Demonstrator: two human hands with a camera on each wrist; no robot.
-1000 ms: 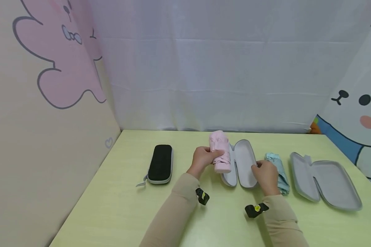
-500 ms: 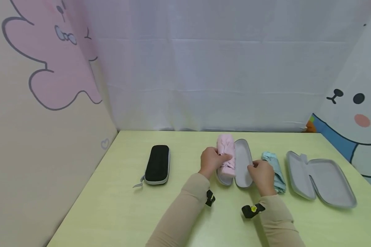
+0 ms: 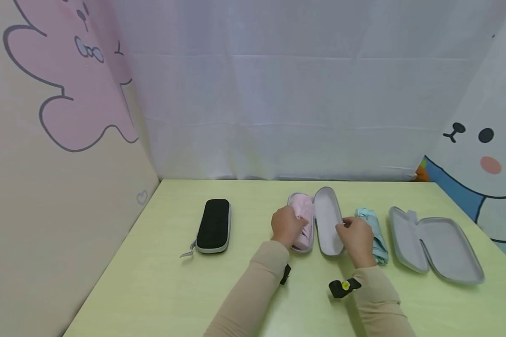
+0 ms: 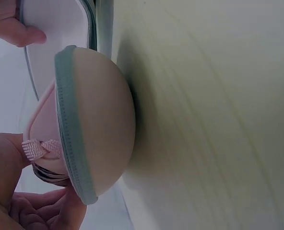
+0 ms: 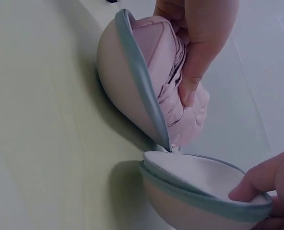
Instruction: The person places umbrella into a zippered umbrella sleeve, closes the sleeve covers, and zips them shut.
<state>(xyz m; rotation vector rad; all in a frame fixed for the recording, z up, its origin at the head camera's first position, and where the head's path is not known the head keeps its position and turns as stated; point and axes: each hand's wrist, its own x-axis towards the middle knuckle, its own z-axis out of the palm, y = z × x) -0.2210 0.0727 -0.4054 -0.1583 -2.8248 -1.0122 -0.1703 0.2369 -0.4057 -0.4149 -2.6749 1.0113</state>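
Note:
A pink folded umbrella (image 3: 302,220) lies lengthwise in the left half of an opened hard case (image 5: 132,81), its top bulging above the rim. My left hand (image 3: 287,227) grips the umbrella, the thumb (image 5: 189,93) lying across it; some fingers are hidden behind the case. In the left wrist view a braided pink loop (image 4: 41,149) shows at the umbrella's near end. My right hand (image 3: 356,238) pinches the outer rim of the case's other half (image 3: 329,222), thumb inside and fingers outside. That half has a pale inside.
Just right of my right hand lies a teal folded umbrella (image 3: 373,236). Beyond it a larger grey case (image 3: 451,248) lies opened flat. A black zip case (image 3: 213,226) with a grey pull strap sits at the left. A curtain (image 3: 253,117) closes off the table's back edge.
My left hand has lowered the pink umbrella from above the case into its left half. The right hand still holds the other half's rim. The head view has shifted slightly.

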